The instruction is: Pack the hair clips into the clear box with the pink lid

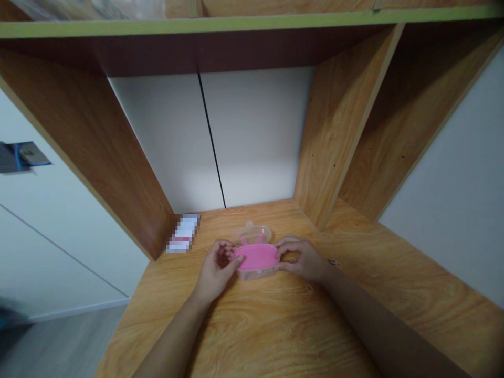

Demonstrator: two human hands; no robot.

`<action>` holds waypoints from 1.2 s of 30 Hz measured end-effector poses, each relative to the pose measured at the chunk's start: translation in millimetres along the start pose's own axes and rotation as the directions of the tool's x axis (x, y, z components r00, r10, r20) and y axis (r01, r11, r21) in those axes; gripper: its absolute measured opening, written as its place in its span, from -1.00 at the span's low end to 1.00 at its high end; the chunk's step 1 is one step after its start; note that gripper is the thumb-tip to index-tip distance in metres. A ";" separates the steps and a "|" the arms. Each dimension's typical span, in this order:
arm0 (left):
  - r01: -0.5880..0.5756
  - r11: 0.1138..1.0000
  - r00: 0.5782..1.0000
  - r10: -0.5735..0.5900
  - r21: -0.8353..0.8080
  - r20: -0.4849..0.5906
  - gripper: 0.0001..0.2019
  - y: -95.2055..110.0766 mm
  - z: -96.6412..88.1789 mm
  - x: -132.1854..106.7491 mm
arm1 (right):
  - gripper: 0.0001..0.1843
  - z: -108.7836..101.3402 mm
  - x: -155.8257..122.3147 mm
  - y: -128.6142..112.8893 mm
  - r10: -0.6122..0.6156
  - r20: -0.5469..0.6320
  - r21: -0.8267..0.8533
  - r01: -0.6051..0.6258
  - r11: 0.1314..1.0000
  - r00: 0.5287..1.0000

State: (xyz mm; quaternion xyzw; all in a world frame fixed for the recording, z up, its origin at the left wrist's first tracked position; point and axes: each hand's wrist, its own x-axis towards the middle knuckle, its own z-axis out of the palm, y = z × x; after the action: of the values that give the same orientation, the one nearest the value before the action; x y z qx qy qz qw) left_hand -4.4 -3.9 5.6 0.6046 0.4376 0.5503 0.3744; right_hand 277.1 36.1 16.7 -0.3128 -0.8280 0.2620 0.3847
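A small oval plastic box (258, 273) with clear sides sits on the wooden tabletop. Its clear lid (265, 231) is swung open toward the back. A flat pink oval insert (258, 257) fills the top of the box. My left hand (218, 270) grips the left end, its thumb on the pink insert's edge and its fingers around the far side. At the right end, my right hand (302, 258) pinches the box, fingertips at the pink edge and thumb lower at the near side. What lies under the insert is hidden.
Small thin loops (309, 287) lie beside my right wrist, with a dark small item (334, 262) there too. A blurred-out card (183, 233) rests at the back left. Wooden shelf panels (334, 126) and a white back wall (252, 142) enclose the table's far side.
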 end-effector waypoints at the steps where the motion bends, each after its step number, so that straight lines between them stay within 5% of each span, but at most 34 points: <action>1: 0.014 1.000 1.000 -0.014 -0.018 -0.002 -0.67 -2.1 1.5 0.4 | -0.80 0.1 0.1 -1.0 -0.004 -0.002 0.000 0.004 1.000 1.000; 8: 0.074 0.995 0.996 -0.070 -0.073 0.054 -0.67 -7.7 -2.1 -0.6 | -0.81 1.1 0.9 -2.3 -0.060 -0.020 -0.035 0.060 0.998 0.998; 13: -0.015 1.000 0.986 0.012 0.017 0.164 -0.27 -5.3 -2.5 -5.1 | -0.80 1.8 0.4 -0.7 -0.060 -0.019 -0.054 0.059 0.997 0.998; 17: -0.029 0.995 0.988 0.014 0.100 0.155 -0.30 -3.1 0.3 -5.8 | -0.77 -0.8 -0.6 -2.7 -0.041 -0.014 -0.074 0.040 0.996 0.999; 21: -0.035 0.989 0.988 0.014 0.141 0.151 -0.30 -1.2 0.0 -4.3 | -0.63 -7.2 0.4 -8.3 0.021 0.030 -0.108 -0.018 0.994 0.999; 25: -0.014 0.981 0.991 -0.012 0.192 0.133 -0.28 0.5 -2.1 -3.6 | -0.74 -15.7 4.0 -6.4 0.130 -0.009 -0.265 -0.128 0.956 0.992; 32: 0.001 0.969 0.990 -0.035 0.248 0.133 -0.31 2.8 -4.0 -2.8 | -0.81 -46.8 1.9 8.8 0.446 0.076 -0.504 -0.352 0.789 0.892; 36: -0.013 0.964 0.990 -0.024 0.265 0.136 -0.32 4.0 -4.1 -2.7 | -0.81 -52.7 -0.7 11.9 0.454 0.138 -0.497 -0.335 0.800 0.880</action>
State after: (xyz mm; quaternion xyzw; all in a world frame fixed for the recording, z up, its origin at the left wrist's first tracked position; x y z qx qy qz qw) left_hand -8.0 -7.8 8.8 0.6848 0.4820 0.4425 0.3208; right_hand 323.4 53.7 38.2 -0.5256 -0.8234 0.1710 0.1284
